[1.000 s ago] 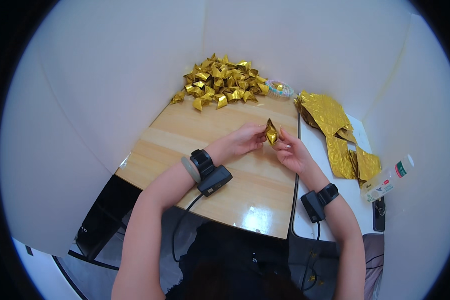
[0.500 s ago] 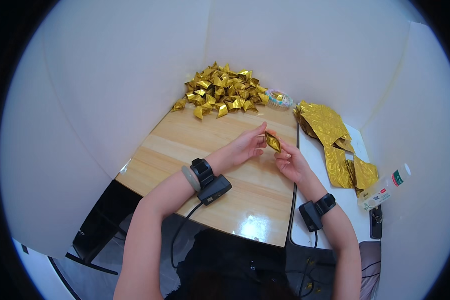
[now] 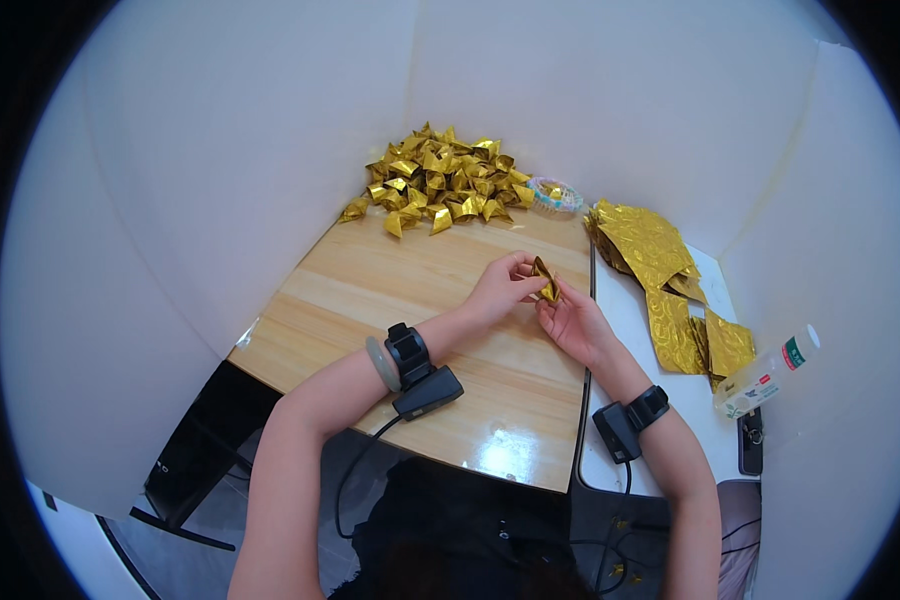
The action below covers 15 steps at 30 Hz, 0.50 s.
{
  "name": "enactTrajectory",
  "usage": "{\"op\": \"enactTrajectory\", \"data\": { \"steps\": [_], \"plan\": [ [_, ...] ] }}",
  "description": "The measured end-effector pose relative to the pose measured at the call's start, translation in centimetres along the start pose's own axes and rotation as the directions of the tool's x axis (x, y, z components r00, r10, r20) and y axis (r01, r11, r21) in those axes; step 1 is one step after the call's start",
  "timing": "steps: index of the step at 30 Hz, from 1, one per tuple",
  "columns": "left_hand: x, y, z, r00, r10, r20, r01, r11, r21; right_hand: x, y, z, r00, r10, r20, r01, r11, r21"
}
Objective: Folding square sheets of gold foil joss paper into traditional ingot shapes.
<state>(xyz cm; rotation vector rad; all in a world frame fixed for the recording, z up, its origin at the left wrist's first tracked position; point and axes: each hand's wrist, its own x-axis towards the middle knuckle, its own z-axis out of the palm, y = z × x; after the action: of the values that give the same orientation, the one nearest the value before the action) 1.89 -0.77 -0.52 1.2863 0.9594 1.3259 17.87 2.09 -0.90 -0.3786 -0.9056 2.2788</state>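
Note:
Above the wooden tabletop (image 3: 370, 330), a folded gold paper ingot (image 3: 546, 284) is held between my two hands. My left hand (image 3: 506, 287) pinches it from the left, its thumb pressed on the near side of the fold. On the other side my right hand (image 3: 576, 322) grips the lower right part with thumb and fingers. The ingot's pointed tip stands up above the fingers, while its lower part is partly hidden by them. At the far end of the table lies a heap of similar gold paper ingots (image 3: 435, 180).
Right of the heap sits a small pastel-coloured basket (image 3: 555, 195). Flat gold paper sheets (image 3: 645, 245) are stacked on the white side table (image 3: 610, 440). Further right are a clear bottle (image 3: 765, 375) and a dark phone-like object (image 3: 751, 443). White panels surround the table.
My left hand has closed in, its thumb now pressing on the ingot. The ingot has turned more upright, and my right fingers have shifted round its lower part.

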Motion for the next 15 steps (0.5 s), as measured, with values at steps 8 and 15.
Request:
{"op": "enactTrajectory", "data": {
  "steps": [8,15],
  "plan": [
    [0.0,0.2,0.1,0.988,0.148,0.045,-0.144,0.986,-0.079,0.0,0.3,-0.3,1.0,-0.013,0.018,0.014,0.999,-0.04],
    [-0.4,1.3,0.6,0.987,0.134,0.095,-0.102,0.955,-0.28,-0.4,0.4,1.5,0.988,-0.145,0.049,0.145,0.989,0.014]
  ]
}}
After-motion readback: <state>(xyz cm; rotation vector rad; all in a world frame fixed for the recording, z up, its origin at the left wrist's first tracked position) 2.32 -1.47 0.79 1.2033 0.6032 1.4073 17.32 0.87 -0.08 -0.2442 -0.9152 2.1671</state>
